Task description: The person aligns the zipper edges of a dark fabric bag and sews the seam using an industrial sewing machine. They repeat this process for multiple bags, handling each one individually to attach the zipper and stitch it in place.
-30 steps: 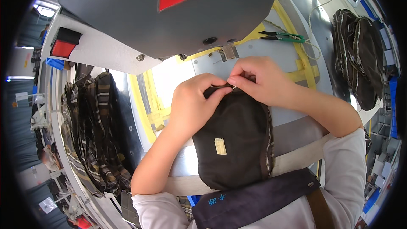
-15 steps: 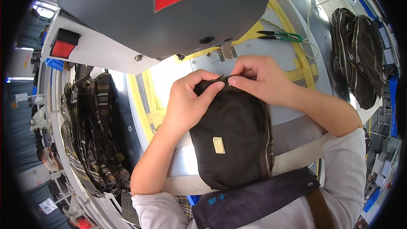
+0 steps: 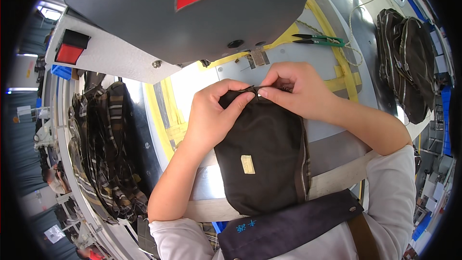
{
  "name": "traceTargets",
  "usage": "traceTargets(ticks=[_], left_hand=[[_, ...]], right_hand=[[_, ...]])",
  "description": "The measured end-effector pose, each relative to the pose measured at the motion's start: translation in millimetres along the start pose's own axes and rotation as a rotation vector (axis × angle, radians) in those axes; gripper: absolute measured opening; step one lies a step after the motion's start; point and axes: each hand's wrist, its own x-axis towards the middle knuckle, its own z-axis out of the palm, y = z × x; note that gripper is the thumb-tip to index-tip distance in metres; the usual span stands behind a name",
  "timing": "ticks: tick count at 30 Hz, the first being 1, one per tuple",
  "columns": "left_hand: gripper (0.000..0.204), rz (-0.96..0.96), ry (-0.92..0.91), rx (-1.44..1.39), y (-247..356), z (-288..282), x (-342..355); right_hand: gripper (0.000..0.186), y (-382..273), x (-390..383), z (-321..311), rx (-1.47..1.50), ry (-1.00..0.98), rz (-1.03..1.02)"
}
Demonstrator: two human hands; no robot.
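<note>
A dark brown fabric bag panel (image 3: 262, 149) hangs down toward me from both hands, with a zipper (image 3: 304, 163) along its right side and a small pale label (image 3: 248, 164) on its face. My left hand (image 3: 219, 108) pinches the top edge between thumb and fingers. Close beside it, my right hand (image 3: 296, 91) pinches the same edge, thumb tip nearly meeting the left thumb. Between the thumbs the fabric is gathered; the exact fold is too small to make out. Just beyond the fingers is the sewing machine's metal presser foot (image 3: 258, 58).
The grey sewing machine head (image 3: 192, 24) overhangs the taped work plate (image 3: 332, 110). Green-handled thread snips (image 3: 320, 41) and a cord (image 3: 353, 24) lie at the far right. Zippered dark pieces (image 3: 406, 62) are stacked right; plaid fabric pieces (image 3: 108, 149) hang at the left.
Both hands keep their pinch on the top edge of the bag panel. The right fingers have shifted very slightly, and the gathered edge between the thumbs looks a little different.
</note>
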Motion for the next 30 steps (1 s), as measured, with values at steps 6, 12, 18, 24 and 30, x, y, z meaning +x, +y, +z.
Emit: traceTargets(ticks=[6,12,18,24,30], left_hand=[[0.012,0.068,0.078,-0.004,-2.7,3.6,-0.8],[0.010,0.118,0.129,-0.033,-5.5,2.3,0.2],[0.011,0.118,-0.103,0.181,0.8,-4.9,6.6],[0.015,0.010,-0.063,-0.029,0.8,-2.9,6.0],[0.014,-0.001,-0.002,-0.085,0.4,-1.5,3.1]], right_hand=[[0.014,-4.6,3.3,-2.2,-0.073,-0.040,0.062],[0.016,-1.9,-0.8,2.9,0.017,0.011,0.103],[0.014,-9.9,3.6,2.0,-0.154,-0.003,-0.017],[0.015,-4.3,5.1,2.5,-0.088,0.058,-0.018],[0.017,1.3,3.0,-2.7,-0.068,0.041,-0.064]])
